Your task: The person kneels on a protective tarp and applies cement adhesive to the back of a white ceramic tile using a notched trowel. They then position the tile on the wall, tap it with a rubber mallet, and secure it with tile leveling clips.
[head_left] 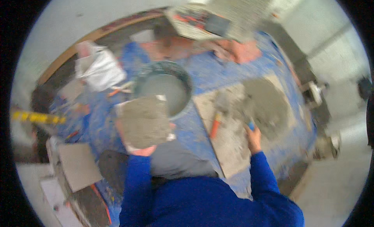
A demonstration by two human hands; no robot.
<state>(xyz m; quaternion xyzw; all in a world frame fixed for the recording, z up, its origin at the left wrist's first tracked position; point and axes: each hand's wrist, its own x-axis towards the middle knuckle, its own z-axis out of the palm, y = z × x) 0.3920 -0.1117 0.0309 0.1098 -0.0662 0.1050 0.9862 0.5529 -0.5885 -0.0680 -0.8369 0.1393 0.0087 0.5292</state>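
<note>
My left hand (142, 151) holds a square tile (142, 121) from below, its top coated with grey mortar and pale corners showing. My right hand (253, 138) grips a blue-handled tool (251, 125), whose far end is blurred against the mortar pile (269, 102) on a light board (230, 149). A second trowel with an orange handle (216, 125) lies on that board, left of the pile. Just beyond the tile stands a round bucket (163, 88) with grey liquid inside.
A blue sheet (206, 73) covers the floor. Around it lie a white sack (101, 69), spare tiles (78, 164), a yellow bar (39, 117), pinkish material (241, 51) and a board with dark items (241, 16) at the back. Walls and fittings (313, 92) border the right.
</note>
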